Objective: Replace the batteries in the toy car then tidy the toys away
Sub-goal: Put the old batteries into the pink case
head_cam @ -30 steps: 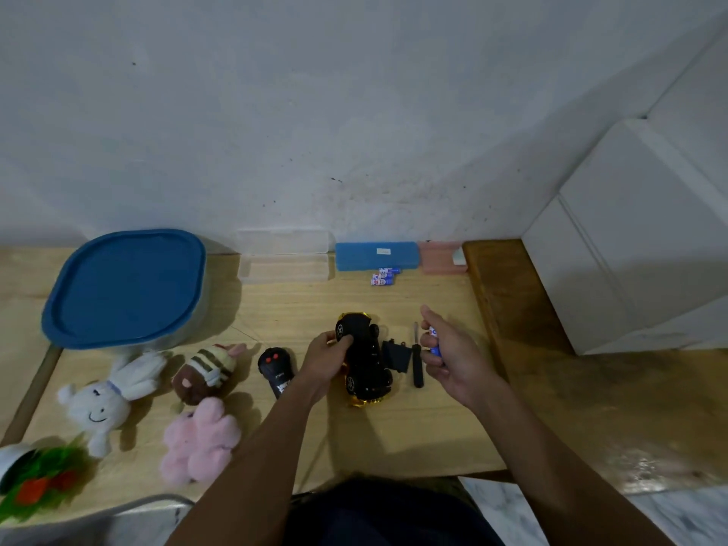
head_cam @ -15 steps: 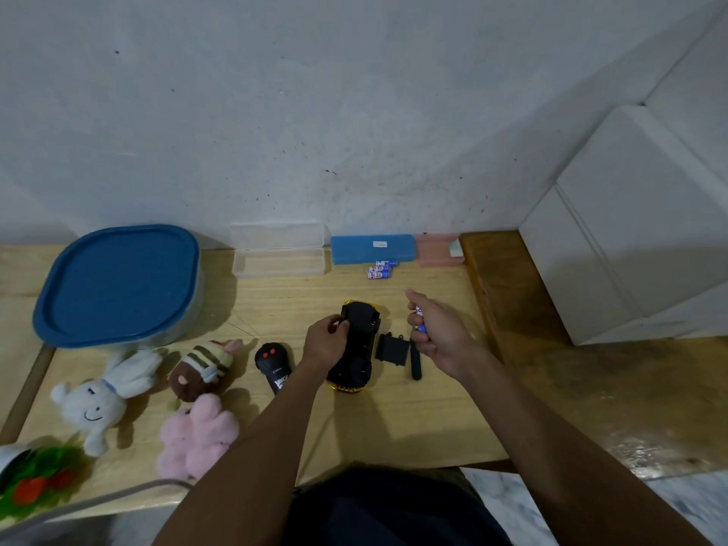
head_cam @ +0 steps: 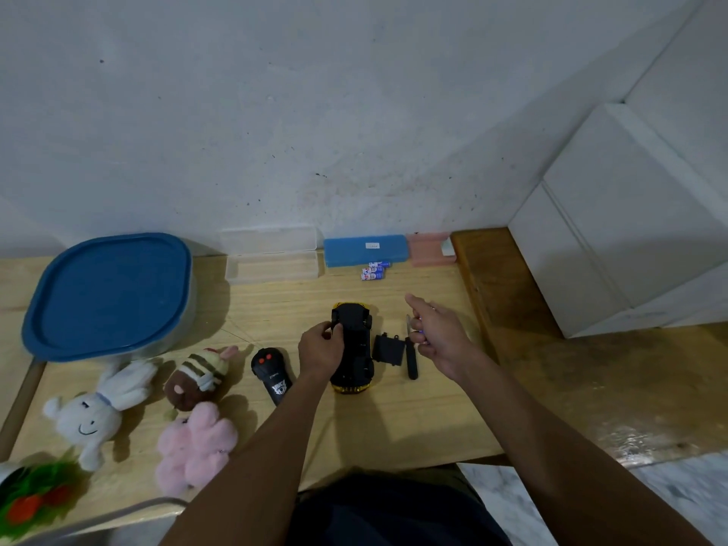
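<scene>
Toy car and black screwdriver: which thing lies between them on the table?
In the head view, a black battery cover lies on the table between the toy car and the screwdriver.

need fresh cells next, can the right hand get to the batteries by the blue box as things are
Probably yes: only bare table lies between the right hand and the batteries beside the blue box. Its curled fingers pinch a small blue item, though, so the grip is partly taken.
</scene>
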`<state>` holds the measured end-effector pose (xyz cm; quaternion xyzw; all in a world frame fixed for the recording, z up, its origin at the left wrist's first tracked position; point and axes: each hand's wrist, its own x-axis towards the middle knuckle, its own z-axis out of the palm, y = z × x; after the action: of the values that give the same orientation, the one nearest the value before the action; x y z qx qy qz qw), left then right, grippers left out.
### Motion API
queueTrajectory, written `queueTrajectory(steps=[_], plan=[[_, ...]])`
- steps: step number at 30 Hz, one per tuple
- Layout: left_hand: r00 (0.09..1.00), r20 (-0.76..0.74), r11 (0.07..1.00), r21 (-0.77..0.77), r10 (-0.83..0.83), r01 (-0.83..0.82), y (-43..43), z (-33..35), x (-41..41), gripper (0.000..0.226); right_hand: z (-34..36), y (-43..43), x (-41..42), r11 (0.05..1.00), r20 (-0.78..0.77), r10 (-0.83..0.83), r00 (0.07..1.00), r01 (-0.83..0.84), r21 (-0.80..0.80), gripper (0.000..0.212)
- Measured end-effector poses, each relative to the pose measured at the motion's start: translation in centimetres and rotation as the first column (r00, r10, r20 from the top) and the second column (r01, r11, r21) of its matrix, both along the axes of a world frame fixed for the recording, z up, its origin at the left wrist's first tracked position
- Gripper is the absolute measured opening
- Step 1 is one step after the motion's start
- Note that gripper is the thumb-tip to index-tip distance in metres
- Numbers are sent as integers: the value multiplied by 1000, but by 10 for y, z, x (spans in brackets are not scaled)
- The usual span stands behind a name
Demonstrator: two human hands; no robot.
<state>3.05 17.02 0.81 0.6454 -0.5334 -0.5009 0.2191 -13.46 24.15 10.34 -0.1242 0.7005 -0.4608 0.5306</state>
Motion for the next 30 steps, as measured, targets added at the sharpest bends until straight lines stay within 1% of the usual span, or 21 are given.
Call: queueTrajectory(steps=[3,5,6,8,9,11,13,15,16,18,20,22,23,24,25,26,27,28,29,30], plan=[[1000,1,1000,15,22,-22,-1,-1,2,44,0,5,-6,1000,-73,-1,997,1,2,26],[998,-4,998,-28,56,-57,-3,3,2,46,-1,9,-13,1000,-134,7,991,-5,20,25],[998,-2,994,-86,70,-70,-4,7,1,44,-1,11,-18,999,-172,24,985,-17,38,26],[998,-1,960,-273,60,-58,-8,18,-6,36,-1,14,-30,995,-260,70,963,-50,85,30],[1000,-8,936,-350,29,-30,-11,24,-12,32,-1,16,-37,993,-306,91,948,-64,97,32],[996,-48,900,-434,-68,41,-16,35,-29,24,-3,20,-55,990,-397,130,909,-101,95,36],[982,-101,894,-437,-157,98,-22,41,-53,19,-6,23,-77,980,-527,200,826,-171,105,39],[968,-114,906,-390,-224,164,-28,44,-80,21,-8,22,-99,961,-628,276,728,-229,157,30],[962,-107,919,-339,-250,200,-31,43,-95,24,-10,18,-111,955,-651,295,700,-231,184,22],[960,-92,953,-178,-265,246,-38,37,-123,36,-14,6,-134,943,-670,334,663,-229,243,10],[968,-78,971,-47,-239,236,-44,27,-146,50,-19,-12,-154,919,-686,394,612,-257,298,13],[971,-63,972,30,-230,232,-49,13,-166,57,-26,-33,-171,896,-708,443,550,-304,325,22],[967,-44,966,45,-252,254,-53,5,-174,54,-29,-45,-177,879,-711,473,520,-333,341,26],[954,-9,953,43,-300,300,-57,-5,-180,46,-31,-57,-182,855,-714,511,478,-363,369,31],[943,-18,942,47,-332,333,-60,-13,-187,33,-37,-70,-188,829,-723,546,422,-395,396,36],[928,52,929,-9,-368,369,-63,-16,-193,23,-42,-83,-192,804,-737,572,361,-425,416,41],[942,84,943,-37,-326,330,-69,-30,-200,16,-47,-96,-196,781,-745,591,310,-449,433,46],[955,81,954,-66,-286,291,-73,-37,-206,20,-51,-107,-199,758,-753,608,251,-466,456,48],[965,71,963,-72,-253,258,-77,-43,-210,28,-56,-118,-200,729,-763,624,169,-476,491,49],[971,112,971,-87,-211,222,-80,-47,-213,29,-60,-127,-202,694,-766,639,72,-483,534,47]])
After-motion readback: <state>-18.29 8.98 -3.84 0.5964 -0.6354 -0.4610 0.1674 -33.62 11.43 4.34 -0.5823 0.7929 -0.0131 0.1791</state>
